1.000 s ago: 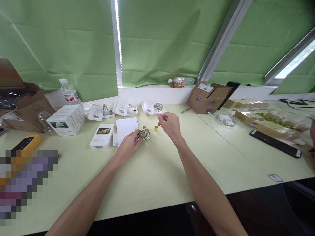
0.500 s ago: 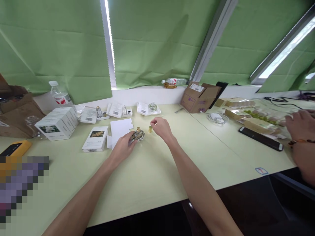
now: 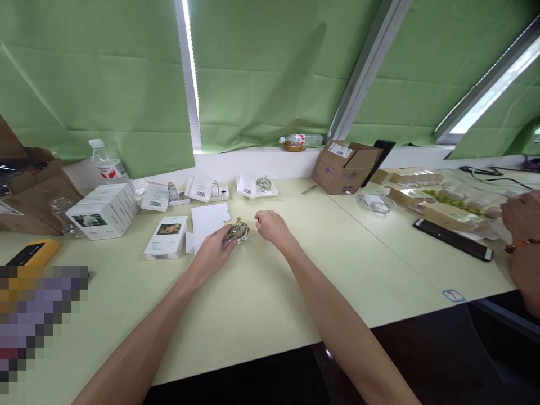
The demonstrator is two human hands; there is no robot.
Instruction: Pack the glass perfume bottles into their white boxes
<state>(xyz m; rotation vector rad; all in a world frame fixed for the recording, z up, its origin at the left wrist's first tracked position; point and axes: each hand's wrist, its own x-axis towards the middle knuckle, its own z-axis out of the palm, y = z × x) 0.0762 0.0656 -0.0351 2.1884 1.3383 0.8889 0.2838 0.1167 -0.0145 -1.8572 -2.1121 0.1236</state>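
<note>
A round, clear glass perfume bottle [image 3: 241,232] with a gold neck on top is upright on the table, and my left hand [image 3: 214,247] is closed around its left side. Just right of it, my right hand [image 3: 271,226] is pinched low over the tabletop. A bit of the small gold cap [image 3: 257,220] shows at its fingertips; the fingers hide the rest. Left of the bottle lies a flat white sheet of card [image 3: 210,219], partly behind my left hand. A white box with a flower picture [image 3: 166,238] lies beside that card.
Opened white packs, one with a round glass bottle [image 3: 264,183], line the back. White boxes [image 3: 99,216] stand left, near a plastic bottle [image 3: 107,161]. Right are a cardboard box [image 3: 337,169], white cable [image 3: 377,203], black phone [image 3: 453,239] and another person's hand [image 3: 521,216].
My right hand has come down and its fingers have closed on the gold cap, which stood on the table before. The left hand keeps its hold on the bottle. The view has shifted slightly.
</note>
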